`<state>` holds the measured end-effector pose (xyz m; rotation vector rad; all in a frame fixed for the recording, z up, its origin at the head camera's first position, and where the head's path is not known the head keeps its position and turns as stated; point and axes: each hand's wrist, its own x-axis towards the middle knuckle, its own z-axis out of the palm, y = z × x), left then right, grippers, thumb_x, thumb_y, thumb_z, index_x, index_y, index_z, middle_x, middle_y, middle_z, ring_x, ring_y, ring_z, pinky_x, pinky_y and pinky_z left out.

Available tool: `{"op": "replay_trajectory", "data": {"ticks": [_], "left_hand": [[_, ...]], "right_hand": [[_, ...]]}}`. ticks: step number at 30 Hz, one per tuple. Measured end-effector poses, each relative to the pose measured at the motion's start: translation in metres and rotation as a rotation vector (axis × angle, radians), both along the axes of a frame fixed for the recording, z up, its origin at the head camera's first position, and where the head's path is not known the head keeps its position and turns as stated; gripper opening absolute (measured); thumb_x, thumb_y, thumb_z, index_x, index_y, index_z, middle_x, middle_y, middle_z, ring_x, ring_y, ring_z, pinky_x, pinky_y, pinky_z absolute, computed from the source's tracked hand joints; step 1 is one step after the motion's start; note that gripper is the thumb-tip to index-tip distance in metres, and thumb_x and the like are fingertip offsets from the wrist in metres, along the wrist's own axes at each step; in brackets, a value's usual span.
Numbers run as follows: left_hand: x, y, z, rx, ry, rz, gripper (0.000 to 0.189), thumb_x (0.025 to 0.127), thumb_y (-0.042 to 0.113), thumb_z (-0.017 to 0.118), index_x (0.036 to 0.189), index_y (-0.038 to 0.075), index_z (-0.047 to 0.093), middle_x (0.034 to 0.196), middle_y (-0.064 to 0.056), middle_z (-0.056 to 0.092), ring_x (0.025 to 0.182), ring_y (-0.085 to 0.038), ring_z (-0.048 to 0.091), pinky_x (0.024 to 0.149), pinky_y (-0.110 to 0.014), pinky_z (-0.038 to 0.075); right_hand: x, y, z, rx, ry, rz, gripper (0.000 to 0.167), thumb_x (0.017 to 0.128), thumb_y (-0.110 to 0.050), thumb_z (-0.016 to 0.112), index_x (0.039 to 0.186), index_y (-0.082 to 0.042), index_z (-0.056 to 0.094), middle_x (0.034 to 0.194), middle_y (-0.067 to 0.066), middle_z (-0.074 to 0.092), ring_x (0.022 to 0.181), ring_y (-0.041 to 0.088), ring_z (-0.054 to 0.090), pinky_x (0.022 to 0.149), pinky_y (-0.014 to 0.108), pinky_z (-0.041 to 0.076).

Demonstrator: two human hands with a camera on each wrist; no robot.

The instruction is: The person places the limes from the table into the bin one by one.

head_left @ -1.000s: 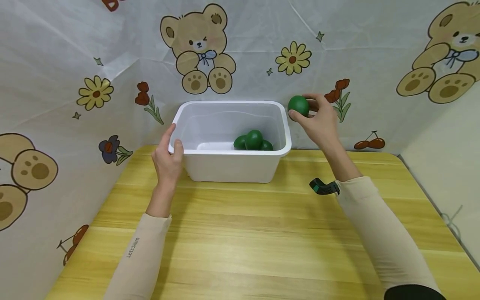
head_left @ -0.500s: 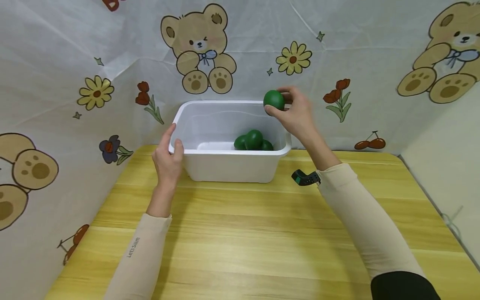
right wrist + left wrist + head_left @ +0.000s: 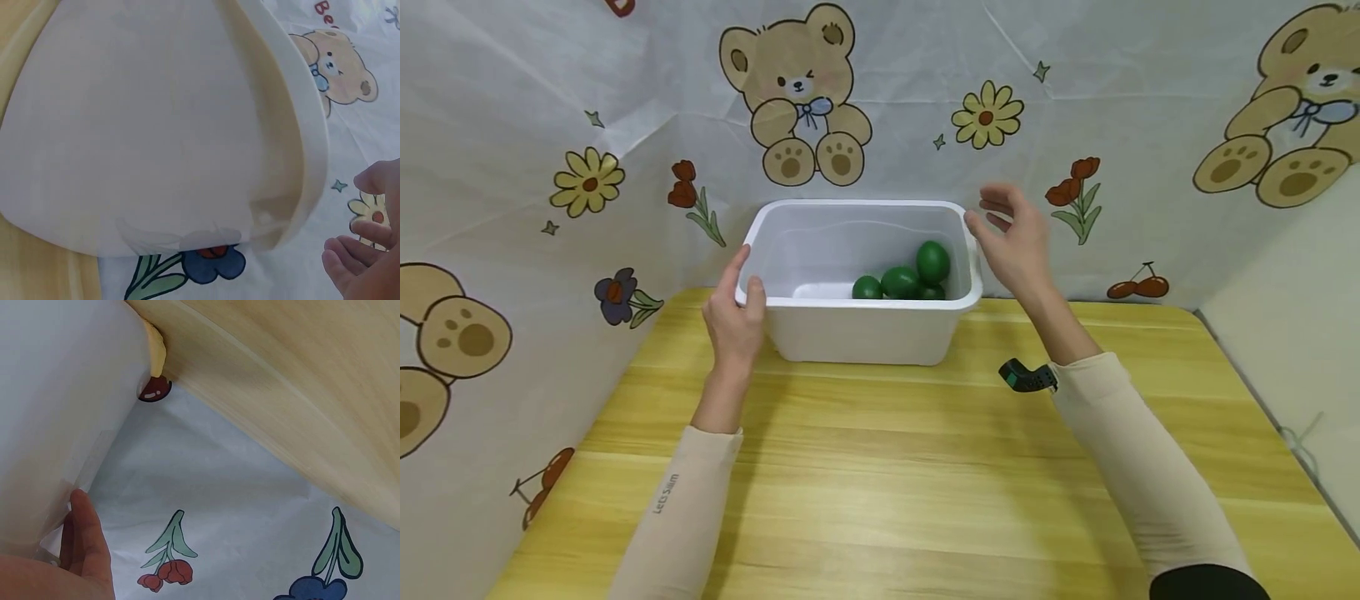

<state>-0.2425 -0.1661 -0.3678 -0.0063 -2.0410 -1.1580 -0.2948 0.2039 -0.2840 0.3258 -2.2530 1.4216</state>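
Note:
A white plastic bin [image 3: 857, 333] stands against the back wall in the head view. My left hand [image 3: 735, 321] holds its left end, with the thumb near the front corner and the fingers along the side. In the left wrist view the fingers [image 3: 94, 540] touch the bin's outer wall. Several smooth green rounded, lime-like things [image 3: 900, 283] lie in the bin's right half, one resting on top of others. The front wall hides their lower parts. My right hand [image 3: 1017, 242] hovers beside the bin's right rim, fingers loosely bent, holding nothing.
The bin rests on a wooden table [image 3: 880, 467]. A white cloth [image 3: 910, 50] printed with bears and flowers hangs close behind it and along the left side. A pale wall [image 3: 1285, 308] borders the table on the right.
My right hand carried a green lime-like thing leftward over the bin, let it go inside, and moved back to the right rim. The pile has shifted. My left hand has stayed put.

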Motion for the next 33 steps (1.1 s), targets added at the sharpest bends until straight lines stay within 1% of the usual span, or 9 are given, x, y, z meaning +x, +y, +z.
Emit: {"op": "replay_trajectory", "data": {"ticks": [8,10,14,19,23,26,28,30,33], "left_hand": [[-0.005,-0.002,-0.002,0.015,0.005,0.000,0.051,0.097,0.030,0.052,0.143,0.015,0.068,0.142,-0.008,0.068,0.071,-0.030,0.055,0.068,-0.024,0.040],[-0.007,-0.002,-0.003,0.021,0.005,0.002,0.050,0.097,0.029,0.052,0.143,0.016,0.068,0.142,-0.006,0.068,0.081,-0.029,0.061,0.074,-0.025,0.043],[-0.008,-0.001,-0.003,0.029,-0.003,0.003,0.049,0.097,0.028,0.053,0.143,0.016,0.068,0.143,-0.004,0.068,0.086,-0.030,0.063,0.077,-0.029,0.045],[-0.007,-0.004,-0.001,0.024,-0.020,0.009,0.048,0.098,0.026,0.053,0.144,0.020,0.067,0.143,-0.006,0.068,0.070,-0.021,0.051,0.071,-0.025,0.040],[-0.004,-0.012,0.001,0.006,-0.031,0.014,0.049,0.098,0.024,0.054,0.145,0.021,0.067,0.116,-0.019,0.076,0.050,-0.007,0.031,0.054,-0.025,0.029],[-0.002,-0.019,0.002,-0.004,-0.052,0.005,0.049,0.099,0.024,0.054,0.146,0.022,0.066,0.103,-0.022,0.074,0.046,-0.002,0.024,0.050,-0.027,0.027],[0.000,-0.023,0.002,-0.002,-0.079,0.001,0.049,0.100,0.025,0.054,0.147,0.025,0.064,0.109,-0.020,0.075,0.046,-0.002,0.026,0.051,-0.027,0.029],[0.003,-0.027,0.002,0.002,-0.110,-0.005,0.049,0.101,0.027,0.054,0.149,0.027,0.063,0.123,-0.015,0.074,0.050,-0.004,0.031,0.056,-0.026,0.032],[0.007,-0.031,0.003,0.001,-0.151,-0.002,0.049,0.102,0.029,0.054,0.150,0.030,0.061,0.135,-0.008,0.071,0.052,-0.008,0.033,0.060,-0.026,0.035]], "right_hand": [[0.029,0.026,-0.018,-0.061,-0.012,-0.077,0.044,0.101,-0.028,0.070,0.139,-0.006,0.062,0.139,0.011,0.064,0.132,0.023,0.062,0.111,0.035,0.050],[0.036,0.034,-0.023,-0.059,-0.018,-0.089,0.044,0.102,-0.030,0.069,0.140,-0.008,0.062,0.140,0.011,0.064,0.133,0.023,0.061,0.112,0.035,0.050],[0.048,0.052,-0.033,-0.037,-0.008,-0.097,0.045,0.103,-0.032,0.067,0.140,-0.008,0.062,0.141,0.011,0.063,0.135,0.024,0.059,0.114,0.038,0.048],[0.065,0.075,-0.047,0.087,-0.012,-0.142,0.049,0.104,-0.034,0.066,0.145,-0.008,0.059,0.146,0.012,0.061,0.139,0.028,0.055,0.115,0.048,0.045],[0.077,0.089,-0.058,0.143,-0.047,-0.152,0.055,0.105,-0.036,0.064,0.150,-0.007,0.054,0.152,0.015,0.056,0.144,0.033,0.049,0.118,0.052,0.041],[0.083,0.096,-0.064,0.179,-0.071,-0.166,0.060,0.106,-0.038,0.061,0.156,-0.008,0.048,0.157,0.019,0.050,0.146,0.042,0.046,0.118,0.061,0.037],[0.084,0.098,-0.067,0.221,-0.075,-0.170,0.064,0.106,-0.040,0.060,0.159,-0.010,0.044,0.161,0.021,0.045,0.148,0.047,0.041,0.117,0.067,0.033],[0.083,0.099,-0.070,0.268,-0.062,-0.174,0.067,0.106,-0.042,0.060,0.162,-0.011,0.040,0.165,0.021,0.041,0.150,0.049,0.037,0.116,0.071,0.030],[0.078,0.099,-0.076,0.337,-0.042,-0.158,0.073,0.105,-0.045,0.060,0.164,-0.010,0.035,0.169,0.021,0.032,0.155,0.048,0.029,0.118,0.073,0.026]]}}
